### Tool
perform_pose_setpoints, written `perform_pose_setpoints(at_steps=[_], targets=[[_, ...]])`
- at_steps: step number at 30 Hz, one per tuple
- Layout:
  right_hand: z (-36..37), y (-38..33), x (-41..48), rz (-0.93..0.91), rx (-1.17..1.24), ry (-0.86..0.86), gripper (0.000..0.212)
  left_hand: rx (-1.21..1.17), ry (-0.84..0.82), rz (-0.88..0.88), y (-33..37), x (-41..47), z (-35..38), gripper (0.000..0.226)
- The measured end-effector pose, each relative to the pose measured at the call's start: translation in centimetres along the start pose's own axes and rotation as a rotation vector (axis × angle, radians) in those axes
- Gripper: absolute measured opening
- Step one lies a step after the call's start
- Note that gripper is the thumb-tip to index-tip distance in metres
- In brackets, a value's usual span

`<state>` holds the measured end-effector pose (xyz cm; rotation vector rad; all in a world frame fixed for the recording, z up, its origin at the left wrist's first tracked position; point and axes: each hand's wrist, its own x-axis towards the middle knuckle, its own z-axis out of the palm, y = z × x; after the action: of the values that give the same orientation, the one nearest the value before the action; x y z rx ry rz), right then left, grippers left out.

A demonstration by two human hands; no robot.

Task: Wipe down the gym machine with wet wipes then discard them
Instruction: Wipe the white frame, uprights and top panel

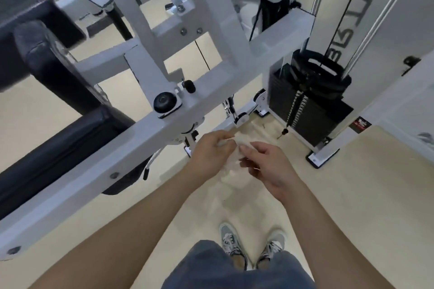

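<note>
While the fingers (245, 148) of the right hand (272, 166) and those of the left hand (209, 150) each pinch only an edge of the wet wipe (232, 171), the hold looks slight. How firm either pinch is cannot be told through the blur. The wipe is thin and pale. It hangs in the air between the two hands, just beside the white frame beam (131, 148) of the gym machine (206, 19) and not touching it.

Pulled apart too briskly, the damp sheet could tear, or slide out of one pinch and drop to the floor (352, 195) near the shoes (231, 241). There it would pick up grit that later smears on the paint.

Once on the beam, a loosely spread wipe may snag on a bolt head (114, 175) or the black knob (165, 100), bunching up and leaving patches unwiped. Farther out, the hardware at the weight stack (305, 110) could catch a trailing corner. The black pad (61, 134) on the left would likely show streaks from a dirtied sheet.
</note>
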<state>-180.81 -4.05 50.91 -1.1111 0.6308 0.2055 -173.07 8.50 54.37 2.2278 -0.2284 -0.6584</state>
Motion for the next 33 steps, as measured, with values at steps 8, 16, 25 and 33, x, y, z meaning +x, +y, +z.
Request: perform_pose_setpoints(at_steps=[8,16,25,33], targets=[[-7.3,5.8,7.9,0.106,0.235,0.380,0.039,-0.323,-0.359,-0.434,-7.0,7.0,6.5,0.038],[-11.3,17.9,22.3,0.120,0.259,0.324,0.035,-0.283,-0.284,-0.423,-20.9,19.7,13.1,0.022],[-9.0,33.4,41.1,0.109,0.497,0.165,0.012,-0.087,-0.235,-0.328,-40.5,32.8,16.2,0.050],[-3.4,42.3,53.2,-0.069,-0.376,-0.450,0.059,-0.264,-0.240,-0.318,-53.9,38.3,16.6,0.034]])
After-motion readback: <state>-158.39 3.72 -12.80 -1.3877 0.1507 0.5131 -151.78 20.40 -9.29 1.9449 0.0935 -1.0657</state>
